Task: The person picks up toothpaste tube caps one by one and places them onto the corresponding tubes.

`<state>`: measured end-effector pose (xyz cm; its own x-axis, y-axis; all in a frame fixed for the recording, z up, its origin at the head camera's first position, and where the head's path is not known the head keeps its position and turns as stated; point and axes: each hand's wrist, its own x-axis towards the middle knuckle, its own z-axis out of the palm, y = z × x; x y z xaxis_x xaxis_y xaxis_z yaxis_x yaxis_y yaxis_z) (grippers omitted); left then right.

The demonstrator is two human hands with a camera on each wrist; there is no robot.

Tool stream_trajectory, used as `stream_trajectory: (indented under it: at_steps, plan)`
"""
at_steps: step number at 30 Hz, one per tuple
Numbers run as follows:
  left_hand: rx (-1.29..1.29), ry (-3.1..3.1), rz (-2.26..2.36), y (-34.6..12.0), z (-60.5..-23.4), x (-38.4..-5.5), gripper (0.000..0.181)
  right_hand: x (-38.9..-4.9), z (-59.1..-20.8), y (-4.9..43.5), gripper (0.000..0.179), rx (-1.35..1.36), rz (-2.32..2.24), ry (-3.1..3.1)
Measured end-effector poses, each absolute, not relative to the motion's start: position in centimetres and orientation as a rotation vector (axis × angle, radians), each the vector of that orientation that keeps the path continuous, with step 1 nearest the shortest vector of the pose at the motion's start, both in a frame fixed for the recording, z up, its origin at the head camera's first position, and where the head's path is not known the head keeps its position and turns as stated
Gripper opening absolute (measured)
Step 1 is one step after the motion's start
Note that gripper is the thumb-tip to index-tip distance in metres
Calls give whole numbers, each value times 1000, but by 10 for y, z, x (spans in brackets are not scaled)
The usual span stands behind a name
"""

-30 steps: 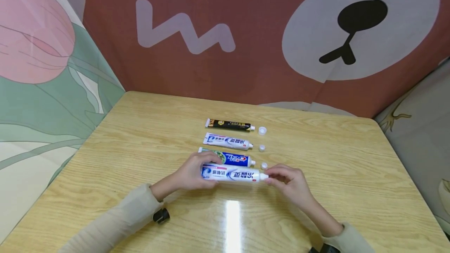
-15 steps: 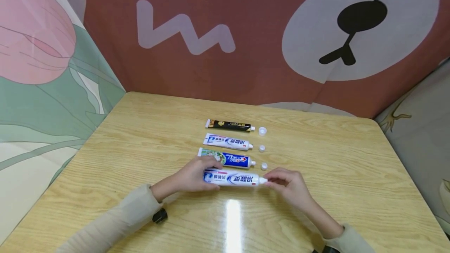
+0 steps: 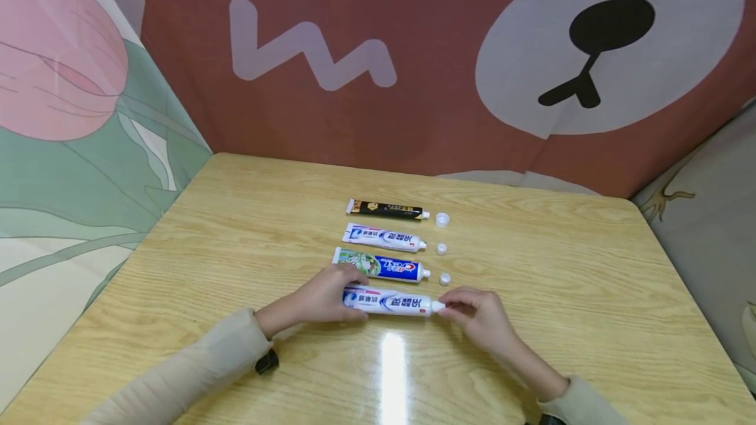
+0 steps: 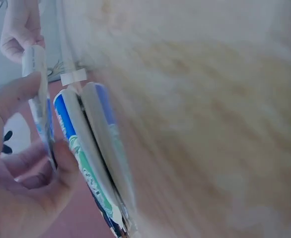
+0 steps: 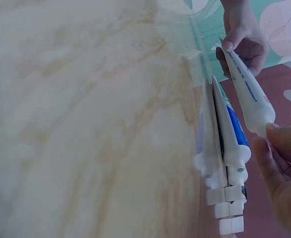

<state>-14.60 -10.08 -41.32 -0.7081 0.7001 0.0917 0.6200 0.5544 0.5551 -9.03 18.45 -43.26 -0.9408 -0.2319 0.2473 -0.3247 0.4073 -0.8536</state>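
My left hand grips the crimped end of a white toothpaste tube with blue print, thumb on one side and fingers on the other. At the tube's other end, my right hand pinches the white cap between thumb and fingertips. The right wrist view shows this tube held above the tabletop, its nozzle end mostly covered by my right fingers. Just beyond it lies a blue and green Crest toothpaste tube, uncapped, its left end close to my left hand.
Farther back lie a smaller white toothpaste tube and a black toothpaste tube, both uncapped. A loose white cap sits right of each lying tube: the near cap, middle cap and far cap. The wooden table meets a printed cloth backdrop.
Both hands have brought the white toothpaste tube slightly nearer the front edge, uncovering more of the Crest tube. My right hand has shifted a little left and keeps its pinch at the cap.
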Motion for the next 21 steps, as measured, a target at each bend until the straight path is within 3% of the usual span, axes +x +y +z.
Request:
stream_trajectory:
  at_steps: [11,21]
  plan:
    - [505,2094,1453,-121,-407,-157,39,-90,-428,188,19,422,1525,-2627]
    - [243,1889,1624,-127,-411,-156,32,-93,-434,191,15,432,1535,-2773]
